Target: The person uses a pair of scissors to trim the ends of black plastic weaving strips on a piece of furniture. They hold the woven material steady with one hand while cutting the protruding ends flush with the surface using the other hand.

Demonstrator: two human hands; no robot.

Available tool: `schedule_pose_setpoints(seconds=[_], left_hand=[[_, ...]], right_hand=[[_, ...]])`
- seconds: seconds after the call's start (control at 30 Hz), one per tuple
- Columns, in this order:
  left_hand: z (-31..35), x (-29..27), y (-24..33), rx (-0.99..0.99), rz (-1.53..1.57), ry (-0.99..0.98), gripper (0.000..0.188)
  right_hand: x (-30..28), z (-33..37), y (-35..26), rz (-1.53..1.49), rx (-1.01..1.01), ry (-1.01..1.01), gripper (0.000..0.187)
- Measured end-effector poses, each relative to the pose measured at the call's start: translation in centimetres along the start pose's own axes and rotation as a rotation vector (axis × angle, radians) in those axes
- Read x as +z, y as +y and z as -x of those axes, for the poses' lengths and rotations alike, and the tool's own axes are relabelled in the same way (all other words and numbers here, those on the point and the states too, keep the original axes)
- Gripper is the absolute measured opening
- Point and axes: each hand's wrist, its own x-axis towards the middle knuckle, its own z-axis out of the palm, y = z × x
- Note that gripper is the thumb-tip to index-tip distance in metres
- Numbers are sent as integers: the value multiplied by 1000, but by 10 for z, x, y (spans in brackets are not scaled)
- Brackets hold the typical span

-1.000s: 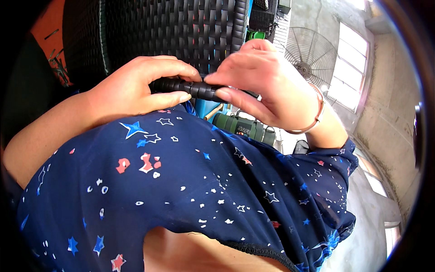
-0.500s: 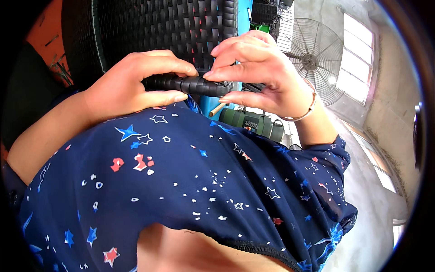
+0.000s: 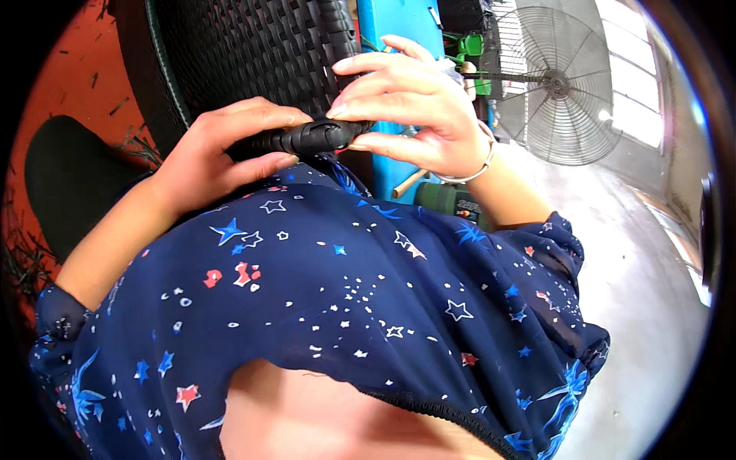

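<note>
Black plastic strips wind tightly around a thick bar [image 3: 303, 139] in front of my body, with a rounded corner at its right end. My left hand [image 3: 218, 149] grips it from the left, thumb below and fingers above. At the corner my right hand [image 3: 422, 115] pinches thumb and forefinger against the wrapping, its other fingers raised and spread. Beyond the bar rises a black woven wicker panel [image 3: 253, 57]; whether the two join is hidden by my hands.
A blue surface [image 3: 402, 23] runs along the panel's right side. Near my right wrist are a wooden stick [image 3: 409, 184] and a dark green cylinder [image 3: 438, 198]. A large caged fan [image 3: 557, 86] stands farther right. Dark strip scraps [image 3: 31, 257] litter the red floor at left.
The view has shifted, showing more red floor on the left. Both hands keep hold of the wrapped bar; its corner now faces me more, and the right hand sits slightly farther left.
</note>
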Motion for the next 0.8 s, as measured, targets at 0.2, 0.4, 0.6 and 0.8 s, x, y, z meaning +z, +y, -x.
schedule_pose_setpoints(seconds=[0.2,0.4,0.6,0.8], left_hand=[[8,-15,14,-37,-75,31,42],[8,-33,31,-38,-240,47,46],[12,-55,70,6,-443,208,47],[19,-58,81,72,-575,255,40]], right_hand=[[3,-25,-5,50,-82,10,25],[25,-33,-5,24,-95,183,26],[43,-63,-15,-72,-173,342,29],[70,-79,-15,-242,-195,437,33]])
